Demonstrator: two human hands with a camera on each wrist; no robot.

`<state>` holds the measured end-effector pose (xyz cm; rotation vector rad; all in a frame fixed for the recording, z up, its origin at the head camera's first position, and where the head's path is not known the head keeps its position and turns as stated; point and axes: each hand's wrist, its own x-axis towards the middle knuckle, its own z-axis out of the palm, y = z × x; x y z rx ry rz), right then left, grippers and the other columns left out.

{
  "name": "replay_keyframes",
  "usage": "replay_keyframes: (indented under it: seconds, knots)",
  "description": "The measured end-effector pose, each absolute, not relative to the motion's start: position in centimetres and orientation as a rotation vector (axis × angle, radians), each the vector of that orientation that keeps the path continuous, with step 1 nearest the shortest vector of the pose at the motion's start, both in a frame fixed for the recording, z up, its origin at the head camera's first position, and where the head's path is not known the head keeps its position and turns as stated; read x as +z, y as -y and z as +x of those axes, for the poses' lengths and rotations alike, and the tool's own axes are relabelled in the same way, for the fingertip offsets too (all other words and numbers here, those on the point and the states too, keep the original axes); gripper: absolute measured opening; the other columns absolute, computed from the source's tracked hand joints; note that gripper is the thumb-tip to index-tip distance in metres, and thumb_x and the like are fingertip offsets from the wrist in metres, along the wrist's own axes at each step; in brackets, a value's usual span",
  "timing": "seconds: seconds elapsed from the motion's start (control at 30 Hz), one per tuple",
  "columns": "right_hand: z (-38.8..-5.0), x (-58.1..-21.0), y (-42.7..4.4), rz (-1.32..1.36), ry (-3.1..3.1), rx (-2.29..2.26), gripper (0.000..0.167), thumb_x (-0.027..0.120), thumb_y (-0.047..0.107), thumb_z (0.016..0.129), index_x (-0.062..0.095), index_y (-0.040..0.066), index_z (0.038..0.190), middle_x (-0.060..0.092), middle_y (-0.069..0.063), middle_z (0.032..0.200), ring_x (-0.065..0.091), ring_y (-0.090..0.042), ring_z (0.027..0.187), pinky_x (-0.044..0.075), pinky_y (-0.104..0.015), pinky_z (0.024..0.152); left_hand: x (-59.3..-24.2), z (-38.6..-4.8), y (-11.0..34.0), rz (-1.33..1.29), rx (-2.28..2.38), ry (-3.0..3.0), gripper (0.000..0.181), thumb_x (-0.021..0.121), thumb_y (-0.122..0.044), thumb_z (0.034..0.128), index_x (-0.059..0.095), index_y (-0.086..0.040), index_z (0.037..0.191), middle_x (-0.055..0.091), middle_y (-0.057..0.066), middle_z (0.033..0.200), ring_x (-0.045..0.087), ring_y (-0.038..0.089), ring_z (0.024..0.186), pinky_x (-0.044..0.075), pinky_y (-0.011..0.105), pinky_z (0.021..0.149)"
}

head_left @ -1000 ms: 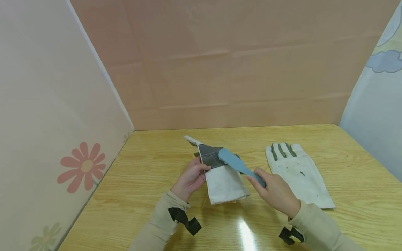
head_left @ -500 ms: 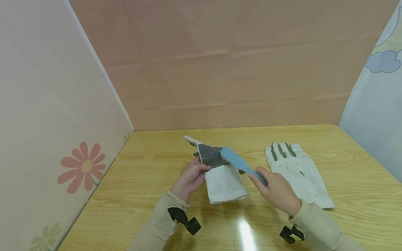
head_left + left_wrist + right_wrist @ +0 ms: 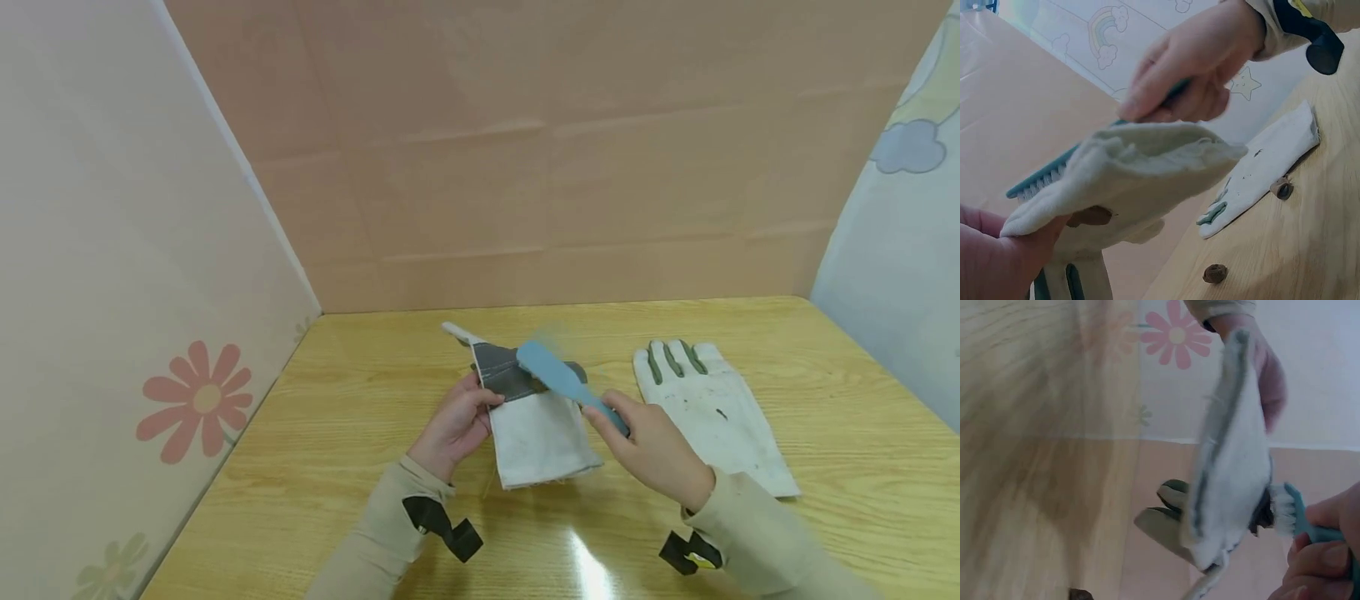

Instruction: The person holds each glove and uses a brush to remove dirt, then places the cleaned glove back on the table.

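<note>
My left hand [image 3: 452,419] holds a white work glove [image 3: 542,446] above the table by its edge, thumb on the dark grey patch [image 3: 501,372]. My right hand [image 3: 656,442] grips a blue brush [image 3: 557,372] by its handle. The brush head lies over the grey patch. White bristles [image 3: 1282,509] face the glove in the right wrist view, close to a dark piece [image 3: 1264,511] on it. A brown patch or lump [image 3: 1091,215] shows on the glove's other side in the left wrist view.
A second white glove [image 3: 720,417] with green between its fingers lies flat on the wooden table [image 3: 322,467] at the right. Small brown lumps [image 3: 1215,273] sit on the table in the left wrist view. Walls stand at the left, back and right.
The brush shifted slightly right, then back left and up across the grey patch. The held glove has tilted a little. My left hand stays nearly still, and the other glove has not moved.
</note>
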<state>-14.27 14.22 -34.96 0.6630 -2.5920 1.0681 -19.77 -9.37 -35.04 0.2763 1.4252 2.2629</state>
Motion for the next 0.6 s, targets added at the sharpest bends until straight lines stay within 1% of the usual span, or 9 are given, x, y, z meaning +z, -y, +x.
replay_keyframes:
  seconds: [0.03, 0.1, 0.17, 0.23, 0.3, 0.5, 0.6]
  knots:
    - [-14.2, -35.1, -14.1, 0.691, 2.596, 1.048, 0.022, 0.05, 0.016, 0.097, 0.045, 0.014, 0.075, 0.025, 0.011, 0.054, 0.017, 0.005, 0.044, 0.025, -0.016, 0.041, -35.0, -19.7, 9.4, 0.265, 2.273, -1.427, 0.065, 0.025, 0.012, 0.0879, 0.008, -0.004, 0.148, 0.018, 0.019, 0.154, 0.022, 0.033, 0.141, 0.025, 0.045, 0.114]
    - [-14.1, -35.3, -13.9, 0.72, 2.6, 1.013, 0.021, 0.052, 0.015, 0.096, 0.046, 0.015, 0.076, 0.025, 0.013, 0.054, 0.017, 0.006, 0.044, 0.025, -0.015, 0.041, -35.1, -19.7, 9.6, 0.241, 2.297, -1.431, 0.065, 0.026, 0.012, 0.0875, 0.009, -0.003, 0.148, 0.019, 0.019, 0.154, 0.021, 0.03, 0.141, 0.031, 0.035, 0.111]
    - [-14.0, -35.5, -14.0, 0.731, 2.591, 0.985, 0.019, 0.054, 0.014, 0.095, 0.047, 0.016, 0.077, 0.025, 0.014, 0.054, 0.016, 0.007, 0.044, 0.025, -0.015, 0.041, -35.0, -19.7, 9.8, 0.22, 2.319, -1.436, 0.064, 0.026, 0.012, 0.0872, 0.012, -0.002, 0.148, 0.02, 0.019, 0.153, 0.021, 0.029, 0.142, 0.038, 0.025, 0.104]
    - [-13.8, -35.6, -14.1, 0.739, 2.573, 0.95, 0.019, 0.056, 0.014, 0.093, 0.047, 0.017, 0.076, 0.025, 0.014, 0.055, 0.016, 0.008, 0.044, 0.024, -0.014, 0.041, -34.9, -19.7, 10.0, 0.205, 2.335, -1.423, 0.064, 0.027, 0.012, 0.0868, 0.014, -0.002, 0.147, 0.02, 0.018, 0.153, 0.021, 0.028, 0.142, 0.042, 0.018, 0.095]
    - [-13.7, -35.6, -14.4, 0.746, 2.56, 0.914, 0.02, 0.057, 0.013, 0.092, 0.047, 0.018, 0.076, 0.024, 0.015, 0.055, 0.016, 0.008, 0.045, 0.024, -0.013, 0.042, -34.8, -19.7, 10.1, 0.216, 2.333, -1.404, 0.064, 0.027, 0.012, 0.0872, 0.013, -0.003, 0.148, 0.02, 0.018, 0.153, 0.021, 0.028, 0.142, 0.043, 0.016, 0.091]
    - [-13.4, -35.7, -15.4, 0.747, 2.565, 0.881, 0.02, 0.059, 0.013, 0.091, 0.047, 0.019, 0.076, 0.024, 0.016, 0.056, 0.015, 0.008, 0.047, 0.024, -0.013, 0.043, -34.6, -19.6, 10.2, 0.262, 2.289, -1.382, 0.064, 0.026, 0.012, 0.0885, 0.011, -0.004, 0.149, 0.018, 0.016, 0.154, 0.02, 0.028, 0.142, 0.043, 0.018, 0.092]
    - [-13.4, -35.7, -15.7, 0.738, 2.575, 0.865, 0.019, 0.06, 0.013, 0.09, 0.048, 0.019, 0.076, 0.024, 0.016, 0.056, 0.016, 0.008, 0.047, 0.025, -0.013, 0.043, -34.6, -19.6, 10.1, 0.26, 2.289, -1.37, 0.064, 0.027, 0.012, 0.0883, 0.011, -0.004, 0.149, 0.018, 0.016, 0.154, 0.02, 0.028, 0.142, 0.045, 0.018, 0.091]
